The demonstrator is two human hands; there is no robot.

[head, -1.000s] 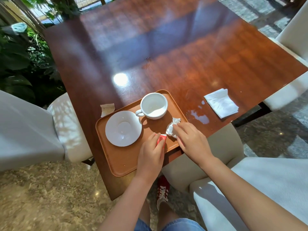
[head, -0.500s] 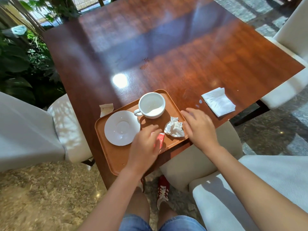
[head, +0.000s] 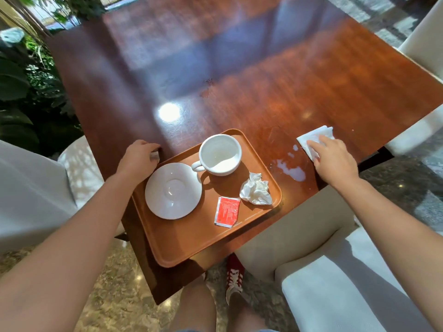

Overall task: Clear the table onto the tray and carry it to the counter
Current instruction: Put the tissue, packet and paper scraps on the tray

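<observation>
An orange-brown tray (head: 182, 245) lies at the near corner of the wooden table (head: 239, 75). On it stand a white cup (head: 219, 155) and a white saucer (head: 173, 190), with a red packet (head: 227, 211) and a crumpled tissue (head: 256, 192) beside them. My left hand (head: 137, 156) is curled over a small paper scrap (head: 155, 156) on the table just left of the tray; the scrap is mostly hidden. My right hand (head: 334, 159) rests on a folded white napkin (head: 316, 137) to the right of the tray.
A milky spill (head: 293, 171) wets the table between the tray and the napkin. White chairs (head: 335, 291) stand at the near right, far right and left. Green plants (head: 21, 92) fill the left side. My red shoe (head: 233, 279) shows below the table edge.
Both hands left the tray, leaving the red packet and crumpled tissue on it. My left hand moved left to the paper scrap; my right hand moved right onto the napkin.
</observation>
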